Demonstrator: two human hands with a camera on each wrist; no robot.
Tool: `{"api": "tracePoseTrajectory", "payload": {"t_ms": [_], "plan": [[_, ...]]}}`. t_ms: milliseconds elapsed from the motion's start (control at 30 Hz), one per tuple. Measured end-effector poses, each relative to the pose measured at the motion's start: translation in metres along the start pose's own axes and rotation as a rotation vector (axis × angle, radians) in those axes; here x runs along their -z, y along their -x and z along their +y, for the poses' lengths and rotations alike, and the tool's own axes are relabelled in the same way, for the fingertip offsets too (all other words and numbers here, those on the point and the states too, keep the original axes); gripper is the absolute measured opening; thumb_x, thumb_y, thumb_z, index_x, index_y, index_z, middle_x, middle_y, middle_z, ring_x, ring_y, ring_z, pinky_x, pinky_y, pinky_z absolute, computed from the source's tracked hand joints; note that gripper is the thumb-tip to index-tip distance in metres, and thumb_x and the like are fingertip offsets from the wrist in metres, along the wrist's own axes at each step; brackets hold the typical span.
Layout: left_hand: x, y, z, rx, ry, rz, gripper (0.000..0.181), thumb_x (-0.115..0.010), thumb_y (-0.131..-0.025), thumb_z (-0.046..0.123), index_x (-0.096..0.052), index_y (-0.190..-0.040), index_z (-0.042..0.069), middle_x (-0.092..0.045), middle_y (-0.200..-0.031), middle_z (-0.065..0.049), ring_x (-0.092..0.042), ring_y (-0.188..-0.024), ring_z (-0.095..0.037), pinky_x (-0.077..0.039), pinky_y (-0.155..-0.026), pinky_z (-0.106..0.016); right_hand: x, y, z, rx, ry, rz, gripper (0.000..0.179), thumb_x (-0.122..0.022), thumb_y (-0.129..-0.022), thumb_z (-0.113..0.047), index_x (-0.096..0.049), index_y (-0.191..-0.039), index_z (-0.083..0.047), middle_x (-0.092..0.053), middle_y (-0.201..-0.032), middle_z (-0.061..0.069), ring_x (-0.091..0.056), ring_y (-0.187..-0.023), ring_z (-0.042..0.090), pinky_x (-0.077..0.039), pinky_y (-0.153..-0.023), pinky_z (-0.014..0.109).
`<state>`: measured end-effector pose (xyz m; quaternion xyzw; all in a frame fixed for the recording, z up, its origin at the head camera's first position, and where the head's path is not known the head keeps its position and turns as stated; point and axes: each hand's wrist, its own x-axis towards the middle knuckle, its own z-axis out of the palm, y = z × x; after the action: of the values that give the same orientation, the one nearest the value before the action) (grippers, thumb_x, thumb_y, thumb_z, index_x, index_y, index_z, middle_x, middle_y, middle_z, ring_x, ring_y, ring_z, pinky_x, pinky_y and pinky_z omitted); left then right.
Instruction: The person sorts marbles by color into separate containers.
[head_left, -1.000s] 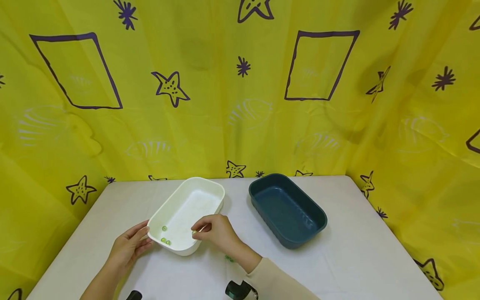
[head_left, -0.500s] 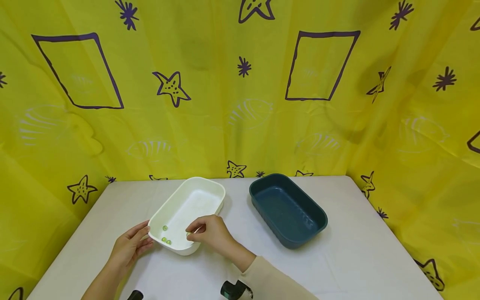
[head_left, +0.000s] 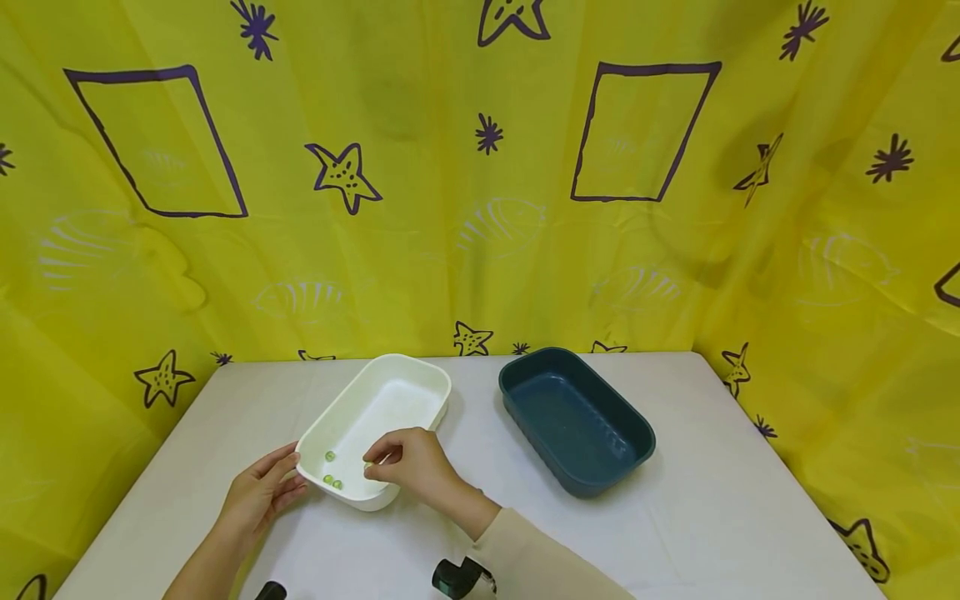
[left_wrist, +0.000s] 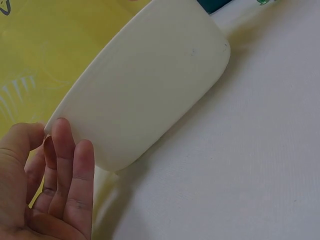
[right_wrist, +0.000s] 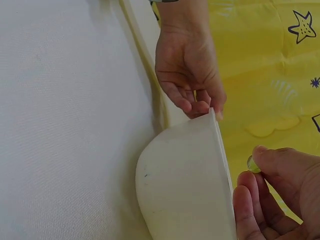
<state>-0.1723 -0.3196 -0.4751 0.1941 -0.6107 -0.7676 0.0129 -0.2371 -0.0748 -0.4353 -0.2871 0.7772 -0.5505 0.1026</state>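
My left hand point(head_left: 255, 492) holds the near left corner of a white plastic tub point(head_left: 397, 396), thumb at the rim and fingers along the outer wall, as the left wrist view also shows. Inside the tub, near that corner, lie 3 pale green glass marbles point(head_left: 330, 456). Over the tub's near right side is my right hand point(head_left: 416, 467), which pinches another clear green marble point(right_wrist: 253, 165) between thumb and index finger. In the right wrist view this marble is level with the rim, just beyond the tub's outer wall point(right_wrist: 185, 175).
A dark teal tub point(head_left: 562, 425) stands to the right of the white one on a white-covered table point(head_left: 675, 533). Green glass pieces point(left_wrist: 263, 1) lie on the cloth at the left wrist view's top edge. A yellow patterned curtain point(head_left: 420, 275) surrounds the table.
My right hand has moved left over the white tub with the marble in its fingertips. The left hand keeps its hold on the tub, and the marbles inside lie where they were.
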Motion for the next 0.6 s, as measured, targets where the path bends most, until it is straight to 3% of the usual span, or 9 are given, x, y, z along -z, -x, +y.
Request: {"api": "tracePoseTrajectory", "payload": {"t_ms": [600], "plan": [[0.0, -0.001, 0.0, 0.007, -0.002, -0.002, 0.027, -0.061, -0.099, 0.019, -0.073, -0.086, 0.039, -0.071, -0.086, 0.009, -0.07, -0.075, -0.006, -0.06, -0.075, -0.021, -0.012, -0.018, 0.001, 0.027, 0.15, -0.04, 0.009, -0.082, -0.077, -0.006, -0.077, -0.084, -0.009, -0.071, -0.074, -0.007, -0.05, -0.062, -0.007, -0.046, -0.061, 0.009]]}}
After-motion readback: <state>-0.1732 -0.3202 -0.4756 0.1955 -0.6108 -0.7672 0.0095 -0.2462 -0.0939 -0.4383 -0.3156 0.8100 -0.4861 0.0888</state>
